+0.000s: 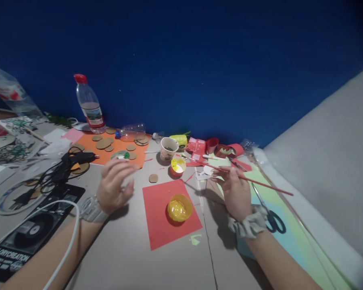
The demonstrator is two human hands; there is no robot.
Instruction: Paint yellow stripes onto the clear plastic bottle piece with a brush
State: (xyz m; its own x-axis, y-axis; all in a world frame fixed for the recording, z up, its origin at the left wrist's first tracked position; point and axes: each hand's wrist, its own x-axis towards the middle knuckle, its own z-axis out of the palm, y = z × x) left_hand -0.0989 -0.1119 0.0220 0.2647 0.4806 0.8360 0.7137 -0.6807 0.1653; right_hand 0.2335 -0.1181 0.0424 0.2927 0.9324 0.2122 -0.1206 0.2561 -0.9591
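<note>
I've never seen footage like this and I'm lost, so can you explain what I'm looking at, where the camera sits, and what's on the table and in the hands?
There is no machine here: these are a person's two bare hands, filmed by one camera worn on their head, looking forward and down. The right hand, with a scrunchie on the wrist, pinches a thin red stick, probably a paintbrush. The left hand, wearing a wristwatch, is blurred, so I cannot tell whether it holds anything. Between them lies a red paper sheet with a yellow bowl on it. Further back are a paper cup, an orange sheet with cardboard discs, and a water bottle. Scissors lie by the right wrist, a black glue gun to the left.
</note>
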